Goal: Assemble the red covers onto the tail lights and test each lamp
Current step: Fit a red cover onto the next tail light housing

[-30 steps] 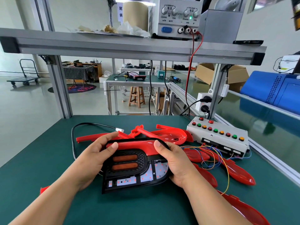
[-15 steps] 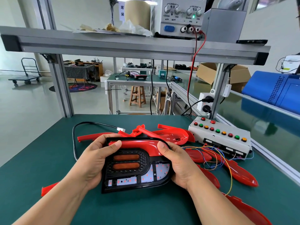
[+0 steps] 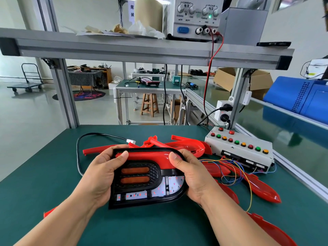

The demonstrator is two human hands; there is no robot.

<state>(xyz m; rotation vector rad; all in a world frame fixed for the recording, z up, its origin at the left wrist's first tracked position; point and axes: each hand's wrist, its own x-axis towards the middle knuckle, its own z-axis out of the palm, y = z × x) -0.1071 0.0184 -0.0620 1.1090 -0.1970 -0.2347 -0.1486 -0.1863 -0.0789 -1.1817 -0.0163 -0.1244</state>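
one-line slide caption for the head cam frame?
Both hands, left and right, press a red cover onto a black tail light beside the button box.

An electronics assembly workshop: aluminium-framed benches (image 3: 152, 50), a bench power supply (image 3: 197, 16) (green lamp lit), a push-button test box (image 3: 239, 148).

head cam | looks forward-down | close over green bench (image 3: 53, 174)
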